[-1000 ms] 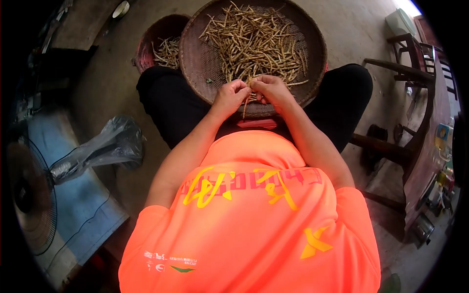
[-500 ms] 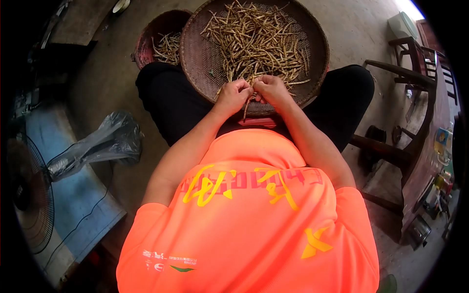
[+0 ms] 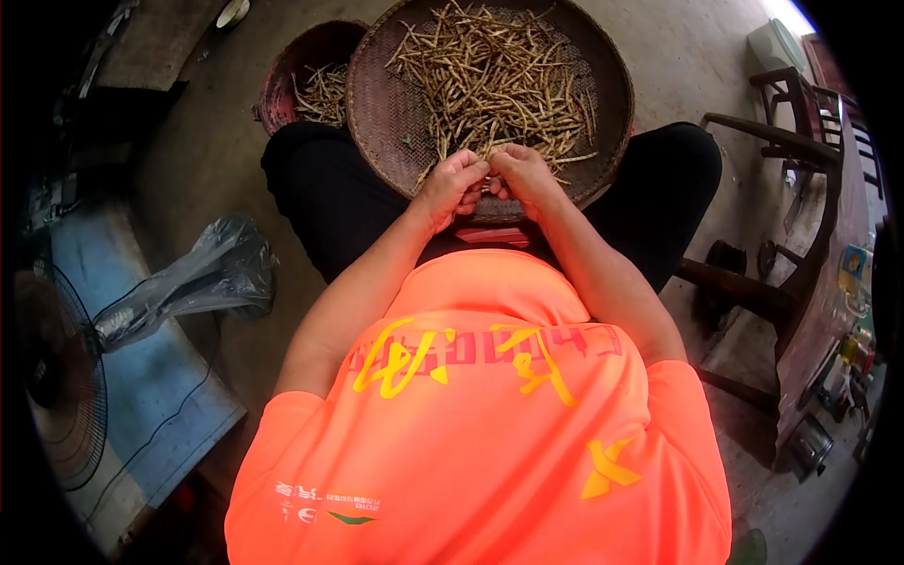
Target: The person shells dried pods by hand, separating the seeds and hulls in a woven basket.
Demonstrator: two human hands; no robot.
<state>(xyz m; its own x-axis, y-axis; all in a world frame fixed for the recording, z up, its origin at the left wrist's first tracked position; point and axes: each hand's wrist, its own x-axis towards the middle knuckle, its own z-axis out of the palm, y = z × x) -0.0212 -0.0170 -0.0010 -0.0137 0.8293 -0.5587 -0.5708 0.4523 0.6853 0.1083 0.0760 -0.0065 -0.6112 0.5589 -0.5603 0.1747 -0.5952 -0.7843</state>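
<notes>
A round woven basket (image 3: 377, 118) rests across my lap, holding a heap of dried bean pods (image 3: 499, 80). Over its near rim, my left hand (image 3: 454, 188) and my right hand (image 3: 523, 177) meet, fingertips pinched together and almost touching. Both are closed on a bean pod, most of which the fingers hide. Loose pods lie just beyond my knuckles, and a small green bit (image 3: 407, 140) sits on the weave to the left.
A reddish tub (image 3: 279, 89) with more pods stands behind my left knee. At left are a fan (image 3: 71, 377), a blue board (image 3: 174, 405) and a clear plastic bag (image 3: 221, 268). Wooden chairs (image 3: 800, 141) and a cluttered table (image 3: 829, 320) are on the right.
The pod end that hung down below my fingers no longer shows. My left fingers have curled in more, while both hands stay at nearly the same spot.
</notes>
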